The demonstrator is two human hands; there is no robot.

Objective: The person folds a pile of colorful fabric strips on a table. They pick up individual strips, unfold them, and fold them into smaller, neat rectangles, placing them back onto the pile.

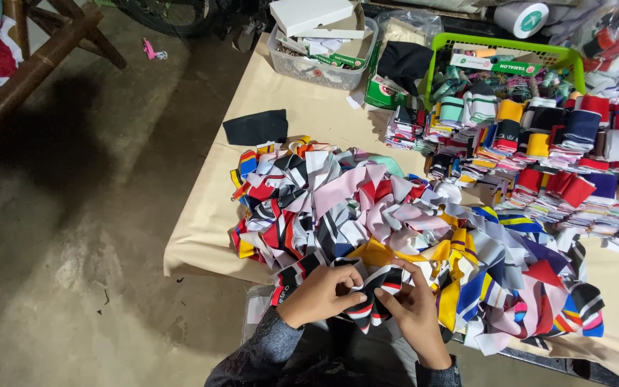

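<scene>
Striped ribbed strip [375, 295] pinched between both hands, left [318, 295] and right [415, 309].

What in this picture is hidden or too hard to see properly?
- Head view: the striped fabric piece is partly covered by the left hand and right hand.
- The green basket and folded stacks run off the right edge.
- The clear plastic box has contents hidden under white cardboard.
- The tabletop beneath the loose fabric pile is hidden.
</scene>
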